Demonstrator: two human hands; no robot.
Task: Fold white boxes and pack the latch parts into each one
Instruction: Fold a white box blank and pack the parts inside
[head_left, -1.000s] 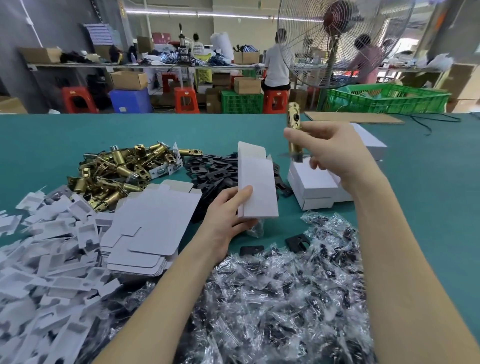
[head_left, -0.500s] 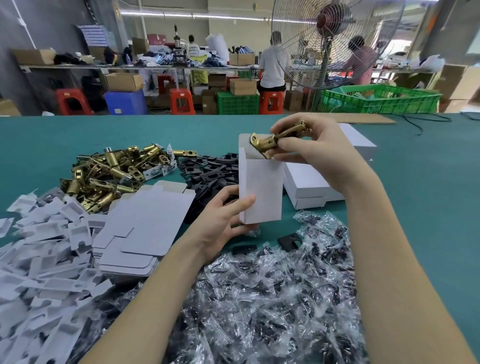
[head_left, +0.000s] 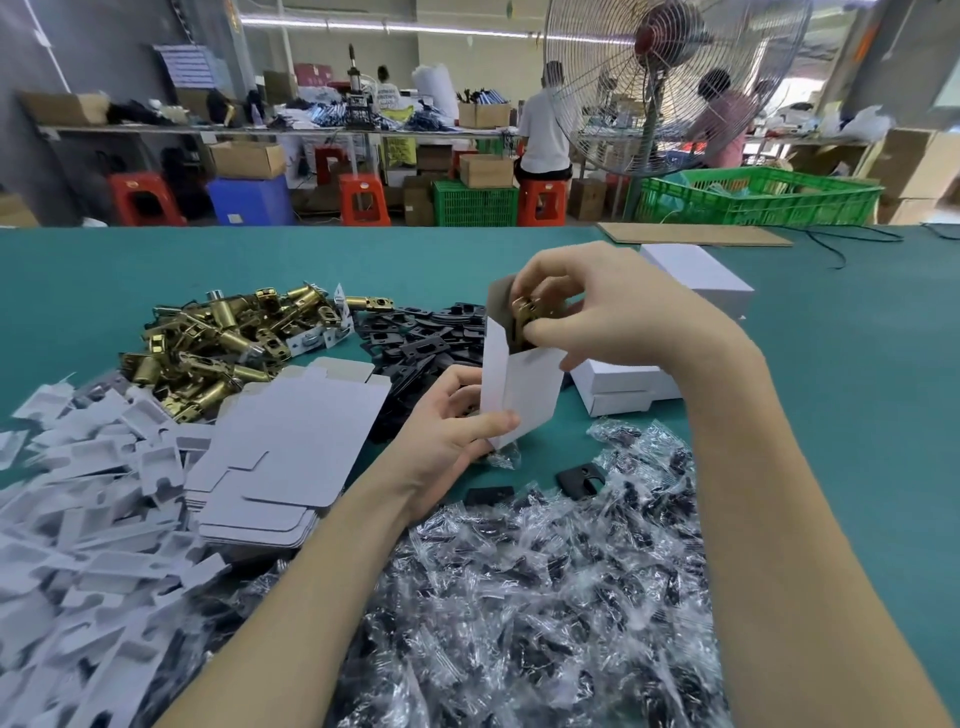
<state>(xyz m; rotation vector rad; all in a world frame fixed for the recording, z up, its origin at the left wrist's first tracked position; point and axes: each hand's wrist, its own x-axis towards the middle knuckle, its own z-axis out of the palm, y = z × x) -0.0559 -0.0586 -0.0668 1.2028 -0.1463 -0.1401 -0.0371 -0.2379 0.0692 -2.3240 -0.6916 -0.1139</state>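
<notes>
Latch (head_left: 525, 317) is going into the open top of the folded white box (head_left: 522, 395) at frame center — right hand (head_left: 597, 306) pinches the brass part while the left hand (head_left: 447, 426) grips the box's lower end, fingers curled round it. A few closed boxes (head_left: 623, 387) sit just right of it, so some are already packed. Lots left though — brass latch pile (head_left: 218, 343) upper left, black plates (head_left: 426, 338), flat box blanks (head_left: 280, 452), and bagged bits (head_left: 519, 597) along the bottom.

Brass latch (head_left: 522, 317) half hidden in box (head_left: 524, 395)
</notes>
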